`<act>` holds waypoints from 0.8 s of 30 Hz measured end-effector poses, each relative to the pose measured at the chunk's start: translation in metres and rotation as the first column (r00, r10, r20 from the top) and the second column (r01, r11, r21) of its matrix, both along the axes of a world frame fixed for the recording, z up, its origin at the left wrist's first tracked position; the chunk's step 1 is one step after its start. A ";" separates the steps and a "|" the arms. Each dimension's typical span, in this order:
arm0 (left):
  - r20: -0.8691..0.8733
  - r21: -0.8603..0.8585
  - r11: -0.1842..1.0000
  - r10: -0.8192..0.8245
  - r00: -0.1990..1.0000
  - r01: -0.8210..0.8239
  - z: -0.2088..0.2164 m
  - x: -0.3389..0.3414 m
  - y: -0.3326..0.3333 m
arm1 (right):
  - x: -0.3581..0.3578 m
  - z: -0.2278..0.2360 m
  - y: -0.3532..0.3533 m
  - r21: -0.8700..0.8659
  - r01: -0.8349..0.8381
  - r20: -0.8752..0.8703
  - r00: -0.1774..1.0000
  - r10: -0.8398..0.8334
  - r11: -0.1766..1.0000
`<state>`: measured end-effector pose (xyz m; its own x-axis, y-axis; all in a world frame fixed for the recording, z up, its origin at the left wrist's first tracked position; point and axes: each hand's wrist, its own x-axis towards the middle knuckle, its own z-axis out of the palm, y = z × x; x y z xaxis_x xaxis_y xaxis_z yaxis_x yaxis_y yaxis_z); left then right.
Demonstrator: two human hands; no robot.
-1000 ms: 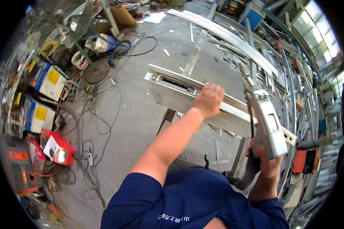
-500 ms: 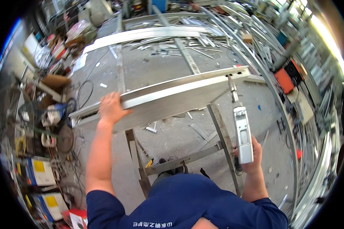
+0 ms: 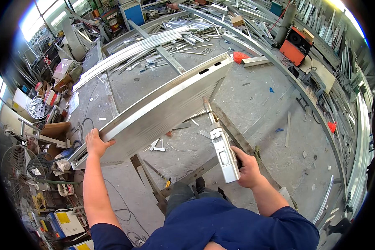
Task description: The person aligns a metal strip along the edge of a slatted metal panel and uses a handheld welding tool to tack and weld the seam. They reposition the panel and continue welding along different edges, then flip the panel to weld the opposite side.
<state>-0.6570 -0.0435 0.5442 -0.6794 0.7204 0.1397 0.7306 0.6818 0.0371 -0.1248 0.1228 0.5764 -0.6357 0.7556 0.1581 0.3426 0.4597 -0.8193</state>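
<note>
A long silver metal panel [image 3: 150, 112] rests on edge across a metal trestle [image 3: 152, 183], slanting from near left to far right. Two dark slots [image 3: 204, 71] show in its upper edge at the far end. My left hand [image 3: 96, 143] grips the near left end, fingers over the top edge and thumb against the face. In my right hand [image 3: 249, 168] is a silver power drill [image 3: 224, 152], held by its handle. Its bit points at the panel's near face, below the slots; whether the tip touches, I cannot tell.
Metal offcuts and long strips [image 3: 133, 54] lie on the floor ahead. An orange and black machine [image 3: 296, 45] stands at far right, near a curved-looking metal rail [image 3: 275, 62]. A caged fan [image 3: 18, 166], cables and boxes crowd the left side.
The drill has come away from the slotted upper edge, down and to the left. The view has turned, and the panel appears more steeply slanted. My left hand stays at its left end.
</note>
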 end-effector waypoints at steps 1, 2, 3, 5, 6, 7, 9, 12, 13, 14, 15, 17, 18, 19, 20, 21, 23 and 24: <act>-0.012 -0.005 1.000 -0.003 1.000 0.003 -0.003 -0.002 -0.003 | 0.001 -0.001 -0.001 -0.001 -0.007 0.005 1.000 0.007 1.000; -0.024 -0.011 1.000 -0.004 1.000 0.004 -0.005 -0.003 -0.005 | 0.003 -0.002 -0.001 -0.003 -0.015 0.010 1.000 0.015 1.000; -0.017 -0.014 1.000 0.001 1.000 -0.001 -0.006 -0.001 -0.004 | 0.005 -0.005 -0.002 0.029 -0.010 -0.006 1.000 0.010 1.000; -0.004 -0.023 1.000 0.015 1.000 -0.015 -0.006 0.001 -0.001 | 0.007 -0.013 -0.003 0.092 0.001 -0.039 0.999 0.002 0.996; -0.005 -0.024 1.000 0.013 1.000 -0.014 -0.007 0.000 -0.001 | 0.008 -0.014 -0.004 0.092 0.004 -0.048 0.999 0.001 0.996; -0.006 -0.025 1.000 0.012 1.000 -0.012 -0.010 -0.003 -0.002 | 0.009 -0.016 -0.004 0.089 -0.001 -0.039 0.999 0.004 0.996; 0.000 -0.034 0.999 0.020 1.000 -0.020 -0.010 -0.005 -0.002 | 0.012 -0.020 -0.004 0.077 -0.004 -0.022 1.000 0.006 0.997; 0.013 -0.049 0.998 0.036 0.999 -0.036 -0.006 -0.003 0.002 | 0.013 -0.022 -0.005 0.094 -0.018 -0.014 1.000 0.019 0.995; 0.011 -0.047 0.998 0.034 0.999 -0.033 -0.004 -0.001 0.003 | 0.013 -0.023 -0.004 0.102 -0.017 -0.021 1.000 0.019 0.995; 0.009 -0.045 0.999 0.031 0.999 -0.031 -0.001 0.001 0.004 | 0.013 -0.024 -0.004 0.111 -0.016 -0.028 0.999 0.019 0.994; 0.009 -0.051 0.998 0.033 0.999 -0.033 -0.001 0.001 0.005 | 0.013 -0.025 -0.004 0.120 -0.015 -0.030 0.999 0.019 0.993; 0.008 -0.062 0.997 0.040 0.999 -0.040 0.000 0.000 0.007 | 0.011 -0.029 -0.004 0.123 -0.010 -0.038 0.999 0.015 0.992; 0.008 -0.060 0.998 0.035 0.999 -0.034 0.000 0.000 0.008 | 0.009 -0.031 -0.004 0.126 -0.008 -0.041 0.999 0.013 0.992; 0.009 -0.057 0.998 0.030 0.999 -0.030 -0.001 -0.001 0.009 | 0.006 -0.032 -0.004 0.129 -0.004 -0.032 0.999 0.008 0.992; 0.009 -0.055 0.998 0.027 1.000 -0.026 -0.001 -0.002 0.010 | 0.003 -0.034 -0.004 0.133 0.000 -0.024 1.000 0.003 0.991; -0.001 -0.044 0.999 0.014 1.000 -0.014 -0.003 -0.005 0.009 | 0.000 -0.035 -0.006 0.134 0.002 -0.012 1.000 -0.001 0.991; -0.022 -0.025 1.000 -0.010 1.000 0.010 -0.004 -0.012 0.009 | -0.011 -0.043 -0.008 0.151 0.011 -0.015 1.000 -0.009 0.989; -0.024 -0.027 1.000 -0.016 1.000 0.015 -0.005 -0.015 0.009 | -0.017 -0.047 -0.011 0.158 0.015 -0.015 1.000 -0.013 0.987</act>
<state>-0.6723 -0.0346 0.5396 -0.6648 0.7344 0.1368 0.7415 0.6709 0.0014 -0.1415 0.1122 0.5294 -0.6223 0.7289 0.2853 0.3386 0.5793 -0.7415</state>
